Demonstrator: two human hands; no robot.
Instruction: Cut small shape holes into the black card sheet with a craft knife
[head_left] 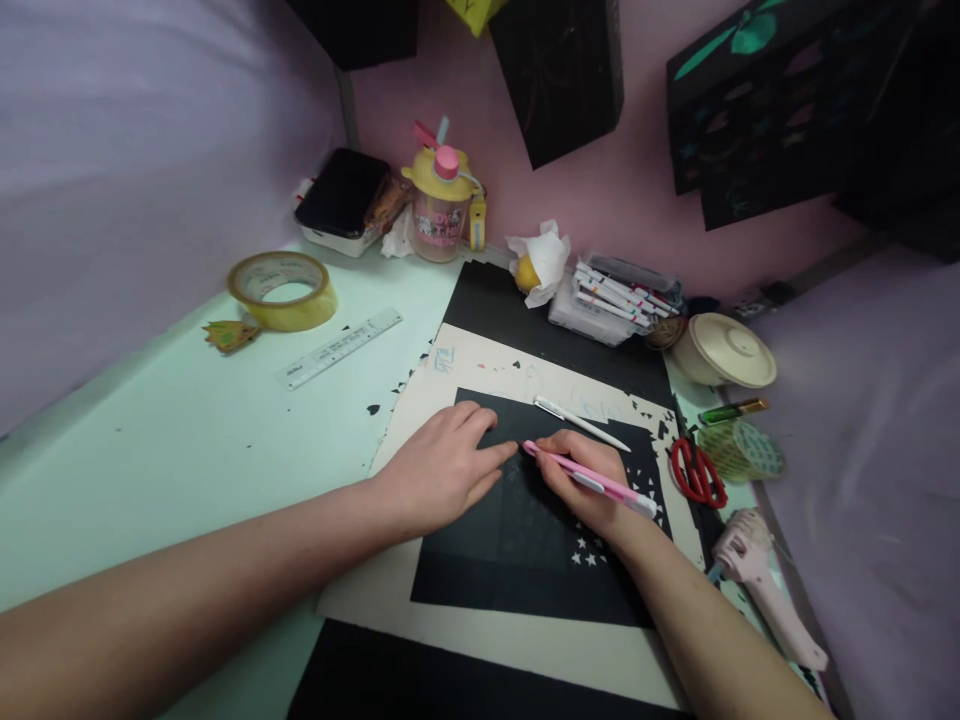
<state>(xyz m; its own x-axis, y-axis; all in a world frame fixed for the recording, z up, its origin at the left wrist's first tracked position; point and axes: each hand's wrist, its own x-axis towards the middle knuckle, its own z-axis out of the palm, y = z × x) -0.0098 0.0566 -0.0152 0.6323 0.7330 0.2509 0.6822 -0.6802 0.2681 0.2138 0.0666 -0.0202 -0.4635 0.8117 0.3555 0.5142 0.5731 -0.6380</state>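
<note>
My right hand [583,475] grips a pink craft knife or pen [592,478], too small at the tip to tell which, with its point down on a sheet of black paper [465,570]. Pressed on the same sheet, to the left of that tip, my left hand [450,465] lies with its fingers spread. Star-shaped and other small cut-outs [589,552] show white in the black paper by my right wrist. A white pen [581,422] rests across the sheet's upper part. Beneath everything is a pale board [390,630].
On the left are a roll of tape [319,300] and a clear ruler [341,348]. A yellow-lidded cup [439,215] and a box of markers [600,305] stand behind. Red-handled scissors [697,473], a lidded bowl [724,350] and a glue gun [769,585] line the right edge.
</note>
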